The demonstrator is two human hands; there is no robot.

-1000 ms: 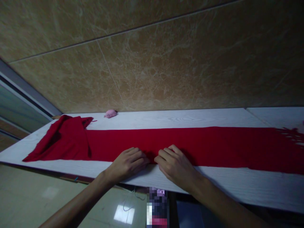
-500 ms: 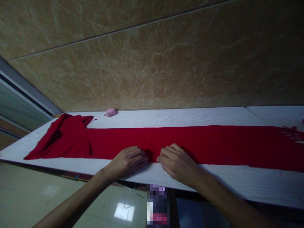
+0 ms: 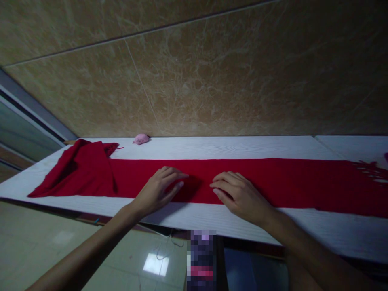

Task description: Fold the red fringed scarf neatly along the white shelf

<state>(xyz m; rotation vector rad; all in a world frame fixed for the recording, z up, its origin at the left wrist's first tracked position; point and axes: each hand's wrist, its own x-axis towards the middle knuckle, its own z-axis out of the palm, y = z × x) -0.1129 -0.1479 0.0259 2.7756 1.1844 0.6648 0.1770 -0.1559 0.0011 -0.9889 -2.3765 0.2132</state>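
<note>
A long red scarf (image 3: 287, 182) lies lengthwise along a white wood-grain tabletop (image 3: 194, 147). Its left part is bunched and folded over itself, and fringe shows at its right end. My left hand (image 3: 162, 186) is over the middle of the scarf, thumb and fingers parted, holding nothing. A little to the right, my right hand (image 3: 235, 192) is also over the cloth with its fingers loosely curved and apart, nothing in them. Whether the right fingertips touch the fabric I cannot tell.
A small pink object (image 3: 141, 139) rests at the back of the table by the brown tiled wall (image 3: 212, 81). A metal-framed panel (image 3: 33, 109) stands at the left. Below the front edge are a tiled floor (image 3: 121, 250) and a thin cable (image 3: 162, 252).
Both hands have come off the scarf's near edge and moved away from me over the cloth. They are farther apart, and their fingers have opened.
</note>
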